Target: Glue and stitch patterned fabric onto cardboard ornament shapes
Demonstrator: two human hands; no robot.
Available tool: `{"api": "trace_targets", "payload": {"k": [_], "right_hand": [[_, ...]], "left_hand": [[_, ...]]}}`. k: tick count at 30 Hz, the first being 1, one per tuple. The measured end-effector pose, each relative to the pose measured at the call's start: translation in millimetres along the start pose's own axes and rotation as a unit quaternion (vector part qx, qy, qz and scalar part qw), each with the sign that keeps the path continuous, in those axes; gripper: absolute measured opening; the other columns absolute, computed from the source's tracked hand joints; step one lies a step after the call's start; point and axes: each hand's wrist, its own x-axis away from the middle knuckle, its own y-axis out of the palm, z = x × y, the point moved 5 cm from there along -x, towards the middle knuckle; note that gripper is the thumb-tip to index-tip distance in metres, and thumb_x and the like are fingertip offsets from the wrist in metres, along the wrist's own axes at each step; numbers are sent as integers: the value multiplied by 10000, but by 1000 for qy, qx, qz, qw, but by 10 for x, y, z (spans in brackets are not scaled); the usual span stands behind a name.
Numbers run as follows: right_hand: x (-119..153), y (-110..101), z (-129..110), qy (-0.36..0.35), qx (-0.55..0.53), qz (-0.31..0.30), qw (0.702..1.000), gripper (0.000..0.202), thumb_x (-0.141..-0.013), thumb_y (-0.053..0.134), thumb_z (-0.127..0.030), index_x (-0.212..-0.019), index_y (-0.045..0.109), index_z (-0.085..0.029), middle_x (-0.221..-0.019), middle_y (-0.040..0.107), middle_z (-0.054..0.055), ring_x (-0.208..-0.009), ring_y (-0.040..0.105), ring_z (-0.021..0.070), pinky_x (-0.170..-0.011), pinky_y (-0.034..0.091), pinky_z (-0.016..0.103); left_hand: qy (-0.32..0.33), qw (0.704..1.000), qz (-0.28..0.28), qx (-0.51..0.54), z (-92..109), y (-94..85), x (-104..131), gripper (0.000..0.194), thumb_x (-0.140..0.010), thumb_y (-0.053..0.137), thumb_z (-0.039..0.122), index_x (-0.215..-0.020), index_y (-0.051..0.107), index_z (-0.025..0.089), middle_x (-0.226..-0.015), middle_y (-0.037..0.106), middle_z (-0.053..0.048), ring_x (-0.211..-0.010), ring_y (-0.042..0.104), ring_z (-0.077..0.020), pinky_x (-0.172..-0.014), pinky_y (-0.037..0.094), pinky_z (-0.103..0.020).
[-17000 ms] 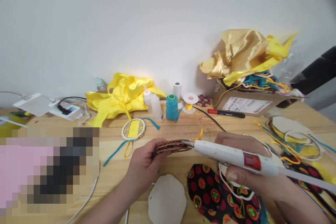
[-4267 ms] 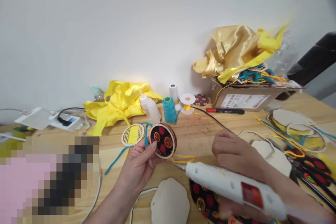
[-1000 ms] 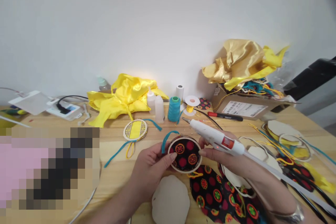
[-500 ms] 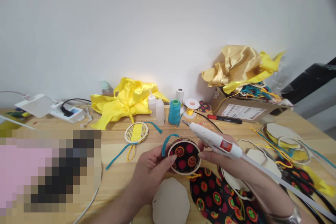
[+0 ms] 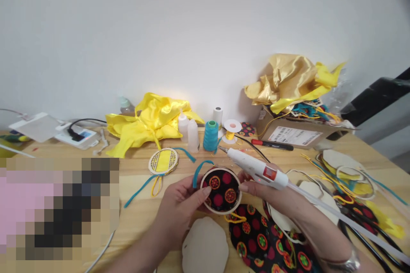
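Note:
Between my two hands is a small round wooden hoop (image 5: 221,190) filled with black fabric in a red and orange flower print. My left hand (image 5: 182,200) pinches its left side, the thumb lying on the fabric. My right hand (image 5: 256,185) pinches the right rim with thumb and finger. That same hand carries a white hot glue gun (image 5: 256,167), its nozzle pointing left above the hoop; the grip on its handle is hidden. A teal ribbon (image 5: 197,172) curls off the hoop's upper left, and a yellow cord (image 5: 235,218) hangs below it.
A pale scalloped board (image 5: 205,245) and printed fabric (image 5: 256,239) lie in front. Behind stand plastic bottles (image 5: 193,135), a teal thread cone (image 5: 210,136) and a spool (image 5: 231,130). A yellow-filled hoop (image 5: 163,161) lies left; a cardboard box (image 5: 294,132) stands back right.
The whole view has shifted slightly, so things sit a little further left. The hoop is turned a bit more face-up toward me; both hands keep their hold.

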Motion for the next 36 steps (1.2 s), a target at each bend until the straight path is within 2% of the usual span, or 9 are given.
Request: {"api": "trace_targets", "payload": {"k": [3,6,11,19,25,30,36], "right_hand": [[-10,-9,-25,-5,-14,14,1000,259,-699,674,-419,-760,638,-171,-733,630,15,-700,566,151,-654,463,267],[-2,-22,-23,-7,-21,27,999,273,-687,687,-424,-776,641,-169,-751,639,22,-714,576,160,-659,470,275],[27,-9,-4,-12,20,12,1000,247,-687,704,-386,-798,624,-181,-763,635,9,-709,581,155,-636,468,260],[63,0,-80,-61,95,3,994,146,-734,671,-306,-799,602,-195,-746,607,-11,-653,546,124,-592,444,235],[65,4,-52,-63,76,0,995,137,-743,664,-296,-786,585,-192,-696,580,-19,-610,526,109,-555,433,225],[46,17,-35,-68,74,3,995,119,-744,652,-278,-786,583,-191,-707,583,-10,-625,528,117,-569,441,237],[29,9,29,9,40,39,998,166,-691,673,-322,-719,588,-182,-666,601,6,-620,547,143,-569,451,262]], "left_hand": [[-8,1000,-1,8,-26,-2,-3,282,-726,677,278,-970,679,138,-767,712,-63,-647,639,-181,-582,539,-304],[-10,999,-32,-2,-48,33,-3,300,-744,660,276,-1021,673,159,-794,715,-57,-678,642,-181,-629,534,-306],[42,993,-56,-92,-9,85,18,266,-776,625,246,-1032,687,211,-862,717,-22,-856,634,-206,-788,501,-304],[100,975,-64,-187,87,133,75,238,-807,577,229,-1009,704,215,-838,717,-17,-809,629,-195,-743,495,-260],[104,962,-71,-241,76,125,95,199,-821,556,259,-891,723,177,-825,713,-28,-722,598,-170,-655,478,-239],[88,975,-68,-191,27,116,62,224,-803,582,235,-991,699,203,-848,713,-11,-765,612,-169,-685,488,-242],[29,987,-83,-137,-50,93,42,281,-792,606,277,-1059,666,212,-835,698,-18,-745,600,-163,-678,488,-263]]}}
